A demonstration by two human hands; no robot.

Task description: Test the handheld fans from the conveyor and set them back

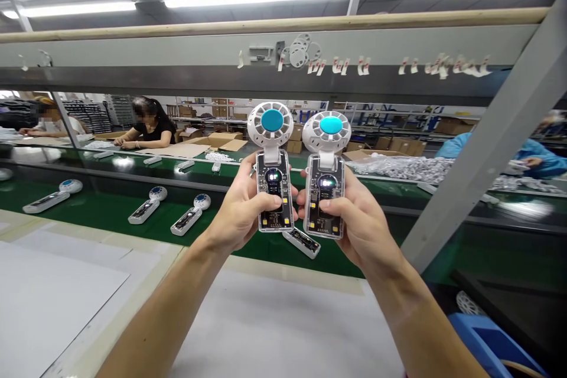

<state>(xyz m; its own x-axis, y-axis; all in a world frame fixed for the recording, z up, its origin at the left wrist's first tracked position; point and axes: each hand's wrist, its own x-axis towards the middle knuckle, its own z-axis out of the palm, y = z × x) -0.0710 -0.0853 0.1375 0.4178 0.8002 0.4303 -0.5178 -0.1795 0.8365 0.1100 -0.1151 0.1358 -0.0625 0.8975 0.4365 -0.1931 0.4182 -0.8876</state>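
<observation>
Two handheld fans are held upright side by side in front of me, each with a round white head, a blue centre disc and a clear body showing a dark circuit board. My left hand (241, 204) is closed around the left handheld fan (272, 121), its thumb pressed on the front. Around the right handheld fan (328, 130) my right hand (357, 209) is closed, thumb also on the front. Small displays glow on both bodies. Behind and just below them, another fan (302, 243) lies on the green conveyor belt (239, 242), its head hidden.
More fans (191, 215) lie on the belt to the left. White paper (283, 319) covers the bench nearest me. A slanted metal post (482, 124) and a blue bin (496, 342) stand at right. People (153, 127) sit across the line, near a pile of white parts (411, 171).
</observation>
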